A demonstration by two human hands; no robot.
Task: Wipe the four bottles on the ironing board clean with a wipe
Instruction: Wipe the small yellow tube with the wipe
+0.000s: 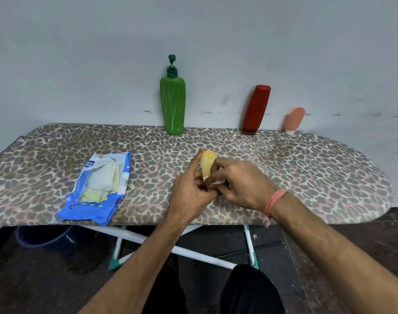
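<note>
A small yellow bottle [207, 162] is held above the middle of the ironing board [306, 168]. My left hand [189, 193] grips its lower end. My right hand [241, 184] presses a white wipe [218, 182] against the bottle's lower side; only a sliver of the wipe shows. A tall green pump bottle [173, 103] stands at the back against the wall. To its right a red bottle [255, 109] stands cap down and leans on the wall. A small pink tube [294, 121] stands on its white cap further right.
A blue pack of wipes [98, 189] lies open on the board's left part. The wall runs right behind the bottles. Under the board are white crossed legs [148, 239] and a dark blue bucket [41, 236] on the floor.
</note>
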